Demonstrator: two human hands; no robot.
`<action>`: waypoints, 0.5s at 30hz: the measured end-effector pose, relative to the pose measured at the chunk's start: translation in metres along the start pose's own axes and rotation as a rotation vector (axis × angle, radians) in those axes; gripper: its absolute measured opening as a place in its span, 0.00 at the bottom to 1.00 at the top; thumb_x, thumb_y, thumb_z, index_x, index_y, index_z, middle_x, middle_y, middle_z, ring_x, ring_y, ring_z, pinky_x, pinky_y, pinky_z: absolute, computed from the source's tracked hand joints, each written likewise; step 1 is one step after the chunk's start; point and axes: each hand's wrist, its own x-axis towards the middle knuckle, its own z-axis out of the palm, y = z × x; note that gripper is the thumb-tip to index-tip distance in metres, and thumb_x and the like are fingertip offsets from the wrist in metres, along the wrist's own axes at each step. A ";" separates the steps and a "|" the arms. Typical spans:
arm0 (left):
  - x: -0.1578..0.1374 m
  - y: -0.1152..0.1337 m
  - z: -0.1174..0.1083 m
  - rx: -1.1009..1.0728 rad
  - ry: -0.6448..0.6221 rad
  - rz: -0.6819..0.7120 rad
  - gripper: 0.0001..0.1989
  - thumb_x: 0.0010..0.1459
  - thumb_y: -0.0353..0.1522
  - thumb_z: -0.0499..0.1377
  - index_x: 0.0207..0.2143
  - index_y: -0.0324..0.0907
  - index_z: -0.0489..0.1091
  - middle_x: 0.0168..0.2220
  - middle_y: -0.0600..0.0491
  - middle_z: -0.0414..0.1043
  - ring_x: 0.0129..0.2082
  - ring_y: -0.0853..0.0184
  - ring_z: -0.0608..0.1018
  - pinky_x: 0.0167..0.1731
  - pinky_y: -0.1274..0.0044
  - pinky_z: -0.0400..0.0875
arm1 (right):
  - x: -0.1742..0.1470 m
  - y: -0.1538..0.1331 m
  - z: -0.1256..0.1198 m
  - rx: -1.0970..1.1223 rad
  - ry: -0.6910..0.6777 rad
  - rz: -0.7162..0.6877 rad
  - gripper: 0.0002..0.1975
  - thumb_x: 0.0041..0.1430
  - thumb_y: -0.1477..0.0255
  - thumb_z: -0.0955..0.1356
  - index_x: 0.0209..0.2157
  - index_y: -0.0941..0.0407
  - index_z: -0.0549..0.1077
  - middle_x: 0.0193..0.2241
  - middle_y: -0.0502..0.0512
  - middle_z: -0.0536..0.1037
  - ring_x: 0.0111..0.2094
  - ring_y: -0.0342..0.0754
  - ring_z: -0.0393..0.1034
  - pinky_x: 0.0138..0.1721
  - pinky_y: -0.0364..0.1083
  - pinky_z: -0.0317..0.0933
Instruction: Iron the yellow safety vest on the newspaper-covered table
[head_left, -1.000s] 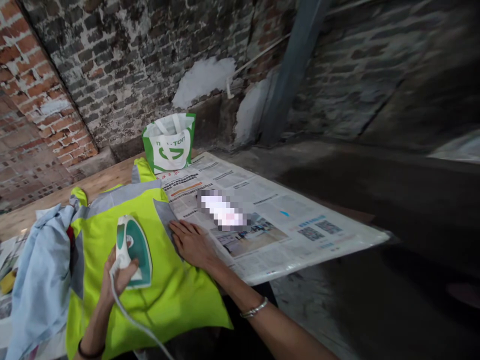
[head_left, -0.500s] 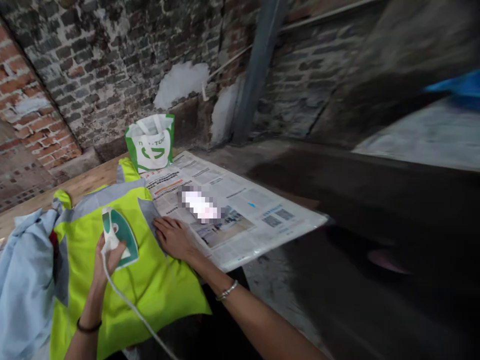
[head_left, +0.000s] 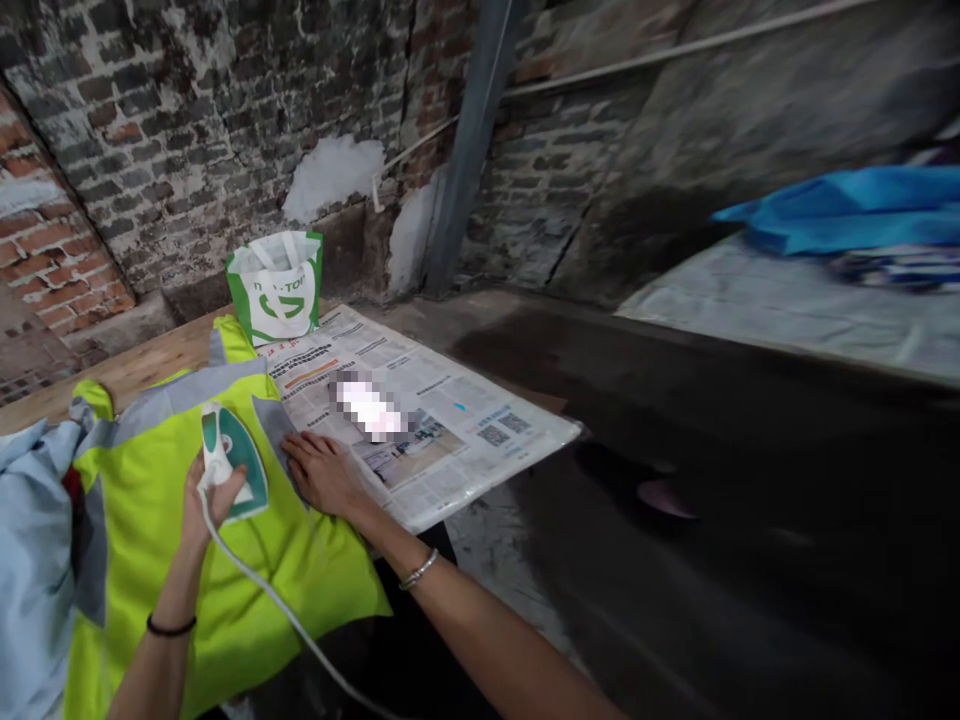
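Note:
A green and white iron (head_left: 247,470) rests on a fluorescent yellow safety vest (head_left: 150,510) with grey bands. My left hand (head_left: 210,492) is wrapped round the iron's white handle, and its cord trails down toward the bottom of the view. To the right, my right hand (head_left: 324,475) lies flat with its fingers stretched out over the vest's edge, near a grey band. The vest is spread over the table's near side and hangs over the front edge. Beside it on the left lies a crumpled light blue garment (head_left: 34,560).
Newspaper (head_left: 480,475) under clear plastic covers the wooden table's (head_left: 157,345) right part, with a bright blurred-out object (head_left: 369,408) on it. A green and white bag (head_left: 277,290) stands at the back. Blue cloth (head_left: 847,210) lies on another surface at right.
My view has turned to the right, so the table and both hands appear further left and more blue cloth shows. The left hand stays on the iron; the right hand stays on the vest.

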 end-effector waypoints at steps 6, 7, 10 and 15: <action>0.053 -0.001 -0.020 0.032 0.101 -0.057 0.18 0.46 0.35 0.68 0.41 0.40 0.76 0.29 0.55 0.78 0.31 0.62 0.80 0.33 0.74 0.78 | 0.001 -0.002 0.000 0.002 0.000 0.016 0.24 0.72 0.70 0.59 0.64 0.51 0.73 0.65 0.53 0.73 0.67 0.53 0.61 0.65 0.55 0.52; 0.055 -0.003 -0.028 0.048 0.116 -0.069 0.17 0.47 0.34 0.67 0.41 0.40 0.76 0.29 0.55 0.78 0.32 0.62 0.80 0.33 0.74 0.77 | 0.001 -0.002 0.000 0.003 0.004 0.016 0.24 0.72 0.70 0.59 0.64 0.52 0.73 0.65 0.53 0.73 0.67 0.53 0.61 0.65 0.55 0.52; 0.048 -0.014 -0.056 0.105 0.143 -0.104 0.15 0.50 0.35 0.66 0.41 0.40 0.76 0.30 0.56 0.78 0.34 0.61 0.81 0.35 0.75 0.77 | 0.002 -0.001 0.001 0.017 0.001 0.011 0.24 0.72 0.70 0.59 0.64 0.52 0.73 0.65 0.53 0.73 0.67 0.54 0.61 0.65 0.56 0.52; 0.005 -0.036 -0.097 0.189 0.180 -0.165 0.17 0.45 0.41 0.68 0.38 0.44 0.76 0.31 0.53 0.81 0.36 0.56 0.83 0.32 0.73 0.78 | 0.003 -0.001 0.001 0.031 0.007 0.013 0.24 0.72 0.71 0.60 0.64 0.51 0.73 0.65 0.53 0.73 0.67 0.54 0.60 0.65 0.57 0.52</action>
